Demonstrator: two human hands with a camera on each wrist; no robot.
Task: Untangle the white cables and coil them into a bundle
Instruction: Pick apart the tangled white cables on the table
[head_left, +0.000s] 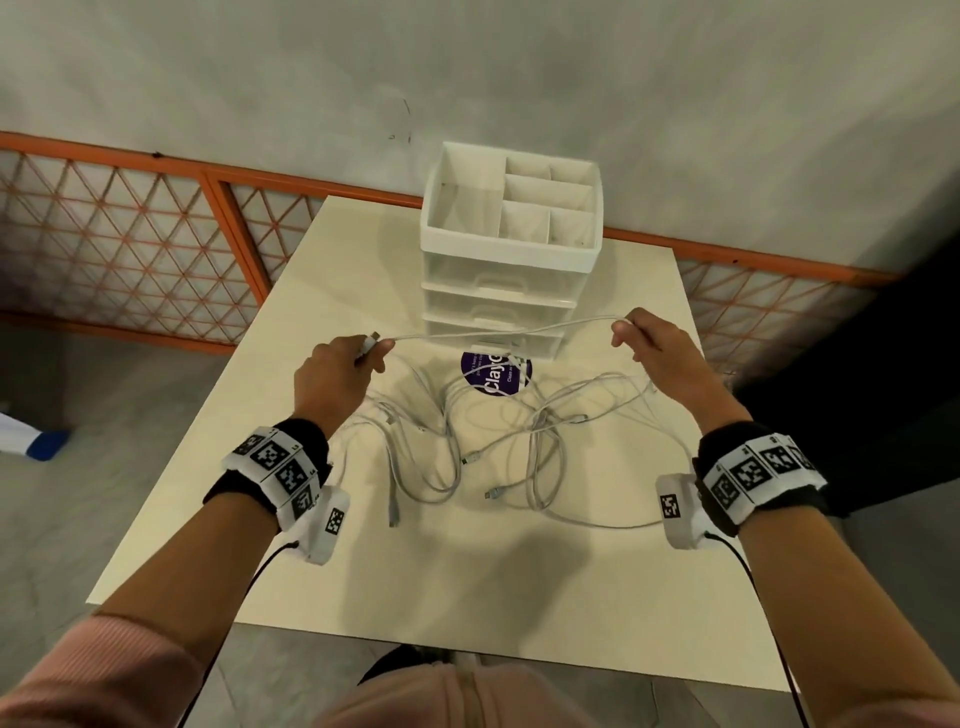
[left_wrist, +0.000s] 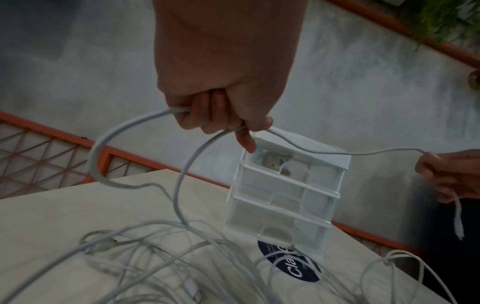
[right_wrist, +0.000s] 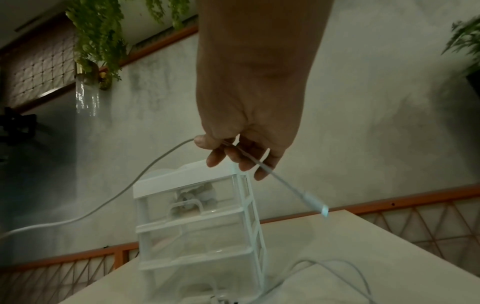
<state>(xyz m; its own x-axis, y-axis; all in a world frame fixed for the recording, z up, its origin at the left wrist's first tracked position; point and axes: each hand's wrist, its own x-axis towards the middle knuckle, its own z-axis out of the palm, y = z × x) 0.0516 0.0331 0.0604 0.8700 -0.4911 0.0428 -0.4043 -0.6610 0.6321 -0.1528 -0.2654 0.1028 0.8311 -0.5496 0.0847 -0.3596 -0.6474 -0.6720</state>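
A tangle of white cables (head_left: 493, 441) lies on the cream table (head_left: 467, 597), seen close in the left wrist view as the cable pile (left_wrist: 155, 257). One white cable (head_left: 498, 332) stretches in the air between both hands. My left hand (head_left: 358, 358) grips it near a plug, fingers curled round the strand (left_wrist: 182, 112). My right hand (head_left: 631, 332) pinches the other end between thumb and fingers, and its plug (right_wrist: 315, 202) hangs loose below the hand (right_wrist: 233, 152).
A white and clear drawer organiser (head_left: 511, 260) stands at the back middle of the table, just behind the held cable. A round purple sticker (head_left: 493, 374) sits before it. An orange lattice fence (head_left: 130, 234) and a grey wall lie beyond the table.
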